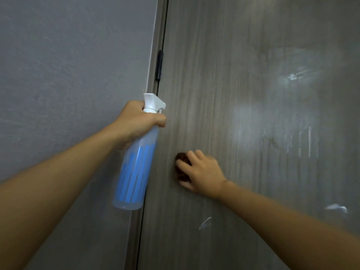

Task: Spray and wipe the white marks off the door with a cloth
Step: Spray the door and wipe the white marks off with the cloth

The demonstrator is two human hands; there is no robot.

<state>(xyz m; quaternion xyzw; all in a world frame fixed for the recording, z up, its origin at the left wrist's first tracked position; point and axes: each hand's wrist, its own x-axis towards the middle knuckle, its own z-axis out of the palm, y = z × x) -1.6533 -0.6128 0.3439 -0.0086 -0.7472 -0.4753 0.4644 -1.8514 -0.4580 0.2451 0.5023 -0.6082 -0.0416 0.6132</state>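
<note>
The grey-brown wood-grain door (pixel 224 65) fills the right side. White marks show on it: one at upper right (pixel 292 76), thin vertical streaks (pixel 309 142), a smear at lower right (pixel 336 207) and a short streak low in the middle (pixel 205 223). My left hand (pixel 136 123) grips the neck of a clear spray bottle (pixel 136 168) with a blue label and white trigger head, held beside the door's hinge edge. My right hand (pixel 202 172) presses a dark brown cloth (pixel 181 168) flat against the door; the hand hides most of the cloth.
A grey wall (pixel 68 65) lies to the left of the door frame (pixel 155 55). A black hinge (pixel 159 65) sits on the door's left edge above the bottle. Hazy pale patches cover the door's right half.
</note>
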